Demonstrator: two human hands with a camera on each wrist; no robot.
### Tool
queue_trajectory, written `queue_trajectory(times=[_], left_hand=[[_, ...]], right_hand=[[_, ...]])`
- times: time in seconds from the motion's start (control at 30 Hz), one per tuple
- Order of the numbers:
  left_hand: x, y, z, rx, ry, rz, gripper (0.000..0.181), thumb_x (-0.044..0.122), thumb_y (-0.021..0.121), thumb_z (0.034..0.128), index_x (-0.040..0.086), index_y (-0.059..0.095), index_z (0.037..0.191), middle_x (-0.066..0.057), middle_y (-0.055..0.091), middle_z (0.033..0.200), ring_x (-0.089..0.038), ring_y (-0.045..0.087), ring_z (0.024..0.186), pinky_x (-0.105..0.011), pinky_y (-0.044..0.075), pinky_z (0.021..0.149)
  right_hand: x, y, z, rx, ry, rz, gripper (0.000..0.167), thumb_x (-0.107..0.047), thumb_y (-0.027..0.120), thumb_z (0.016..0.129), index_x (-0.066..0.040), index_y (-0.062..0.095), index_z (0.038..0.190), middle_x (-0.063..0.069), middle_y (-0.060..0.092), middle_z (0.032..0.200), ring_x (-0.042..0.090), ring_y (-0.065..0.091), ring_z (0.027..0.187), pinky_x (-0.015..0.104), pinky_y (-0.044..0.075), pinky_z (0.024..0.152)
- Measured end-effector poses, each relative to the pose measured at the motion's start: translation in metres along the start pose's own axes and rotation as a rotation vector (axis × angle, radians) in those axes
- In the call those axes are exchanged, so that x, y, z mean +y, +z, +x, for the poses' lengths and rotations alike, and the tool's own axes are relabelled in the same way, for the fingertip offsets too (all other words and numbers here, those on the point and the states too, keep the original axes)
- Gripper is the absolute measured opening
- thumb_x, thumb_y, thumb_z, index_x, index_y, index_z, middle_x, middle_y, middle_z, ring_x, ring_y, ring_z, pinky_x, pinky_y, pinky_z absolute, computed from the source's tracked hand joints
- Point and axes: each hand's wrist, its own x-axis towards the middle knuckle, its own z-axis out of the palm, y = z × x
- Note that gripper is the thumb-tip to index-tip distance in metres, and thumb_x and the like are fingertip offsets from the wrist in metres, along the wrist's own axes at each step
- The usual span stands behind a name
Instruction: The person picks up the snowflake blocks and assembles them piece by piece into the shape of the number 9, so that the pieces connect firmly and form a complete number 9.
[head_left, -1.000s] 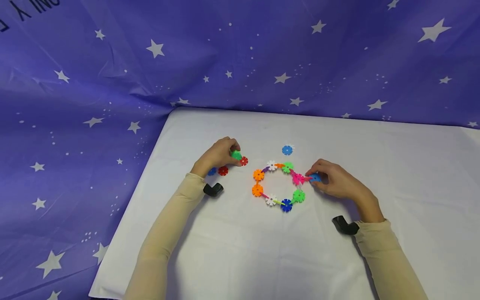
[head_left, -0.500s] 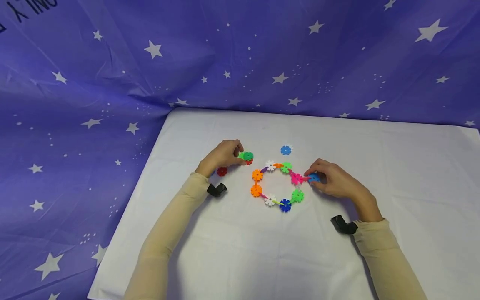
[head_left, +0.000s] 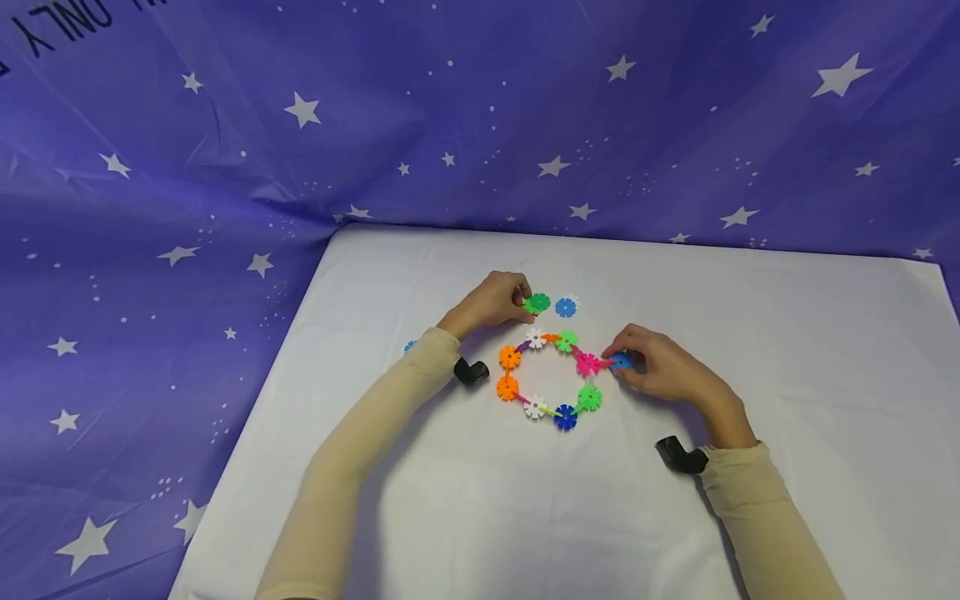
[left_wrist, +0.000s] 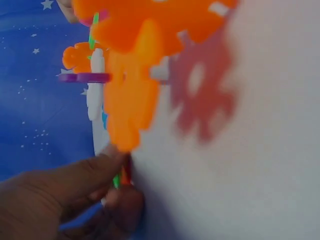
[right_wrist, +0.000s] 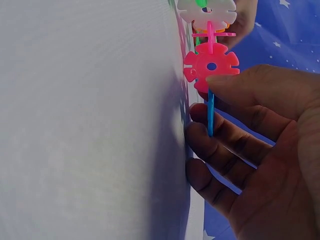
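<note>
Notched, flower-shaped plastic discs are linked into a ring [head_left: 507,388] on the table, in orange, white, green, blue and pink. Behind the ring, my left hand [head_left: 495,300] pinches green discs [head_left: 537,302]; a bit of red shows below them, and in the left wrist view a red edge [left_wrist: 126,171] lies between the fingertips too. At the ring's right side my right hand [head_left: 663,364] pinches a light blue disc [head_left: 622,361] joined to the pink discs [head_left: 588,364]. In the right wrist view, the thumb overlaps where the blue disc [right_wrist: 210,117] meets a pink one.
A loose light blue disc [head_left: 566,307] lies just right of the left hand, with a white one partly beneath it. Another blue disc [head_left: 410,345] shows beside the left sleeve. The white-covered table [head_left: 480,525] meets a purple star-patterned cloth [head_left: 420,108] at its back and left.
My left hand has moved right, carrying the green discs and red piece from the left-hand group to beside the loose blue disc. My right hand keeps its hold at the ring.
</note>
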Motion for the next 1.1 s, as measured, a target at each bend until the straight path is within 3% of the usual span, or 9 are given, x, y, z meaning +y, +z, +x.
queue_trajectory(times=[0.13,0.23,0.3,0.43,0.53,0.63,0.8,0.97,1.1], left_hand=[[-0.003,-0.005,0.005,-0.060,0.079,-0.076,0.044,0.017,0.081,0.0810,0.004,0.064,0.119,-0.007,0.066,0.096,-0.016,0.060,0.085,-0.026,0.049,0.081],[-0.013,-0.021,-0.008,-0.091,0.098,-0.083,0.045,0.013,0.080,0.0816,0.004,0.063,0.122,-0.010,0.068,0.102,-0.017,0.063,0.089,-0.028,0.051,0.082],[-0.023,-0.035,-0.027,-0.098,0.068,-0.041,0.041,0.013,0.079,0.0820,0.004,0.065,0.120,-0.011,0.067,0.104,-0.019,0.062,0.091,-0.030,0.050,0.082],[-0.047,-0.056,-0.079,-0.110,-0.062,0.095,0.037,0.014,0.082,0.0784,0.006,0.067,0.111,-0.012,0.066,0.102,-0.023,0.059,0.092,-0.037,0.049,0.084],[-0.062,-0.060,-0.113,-0.126,-0.142,0.149,0.041,0.015,0.086,0.0738,0.006,0.067,0.108,-0.011,0.066,0.102,-0.024,0.059,0.093,-0.039,0.048,0.086],[-0.075,-0.056,-0.131,-0.110,-0.150,0.120,0.039,0.014,0.086,0.0741,0.003,0.065,0.106,-0.010,0.065,0.100,-0.023,0.059,0.092,-0.039,0.048,0.086],[-0.086,-0.050,-0.137,-0.051,-0.105,0.072,0.031,0.013,0.084,0.0769,0.003,0.064,0.098,-0.008,0.066,0.096,-0.020,0.060,0.086,-0.035,0.050,0.082],[-0.085,-0.044,-0.130,-0.021,-0.003,0.086,0.036,0.019,0.084,0.0759,0.002,0.065,0.102,-0.008,0.065,0.093,-0.020,0.060,0.085,-0.034,0.050,0.080],[-0.081,-0.039,-0.123,-0.027,0.019,0.117,0.035,0.020,0.084,0.0769,0.002,0.066,0.101,-0.007,0.064,0.094,-0.019,0.060,0.086,-0.034,0.050,0.081]], right_hand=[[0.000,0.002,0.000,0.000,0.003,0.000,0.025,-0.002,0.076,0.081,-0.012,0.072,0.104,-0.001,0.062,0.099,0.013,0.051,0.079,0.027,0.047,0.070],[-0.001,0.001,0.001,-0.001,0.004,-0.011,0.025,-0.002,0.075,0.081,-0.012,0.072,0.104,-0.001,0.062,0.100,0.013,0.050,0.079,0.028,0.047,0.070],[-0.001,0.000,0.002,-0.001,0.005,-0.016,0.026,-0.001,0.075,0.081,-0.012,0.072,0.104,-0.001,0.062,0.100,0.013,0.051,0.080,0.029,0.048,0.072],[-0.002,-0.002,0.002,0.001,0.004,-0.011,0.025,0.000,0.074,0.081,-0.012,0.072,0.103,-0.001,0.062,0.099,0.014,0.051,0.080,0.030,0.048,0.071],[-0.001,-0.002,0.001,-0.001,0.003,-0.009,0.024,-0.001,0.075,0.081,-0.011,0.072,0.103,-0.001,0.062,0.098,0.015,0.050,0.079,0.029,0.046,0.069],[0.000,-0.001,0.000,0.004,0.002,-0.010,0.024,-0.001,0.075,0.080,-0.011,0.072,0.102,-0.001,0.062,0.098,0.014,0.050,0.077,0.027,0.045,0.068],[-0.001,-0.001,0.000,0.005,-0.001,-0.018,0.025,-0.001,0.076,0.080,-0.011,0.072,0.103,0.000,0.062,0.099,0.013,0.049,0.078,0.027,0.045,0.068],[-0.001,0.000,0.000,0.000,0.001,-0.013,0.025,-0.001,0.076,0.080,-0.011,0.072,0.103,0.000,0.062,0.099,0.014,0.049,0.078,0.027,0.045,0.069],[0.000,0.000,0.001,0.006,-0.012,-0.007,0.026,-0.001,0.076,0.080,-0.011,0.072,0.103,0.000,0.062,0.100,0.013,0.050,0.080,0.028,0.046,0.070]])
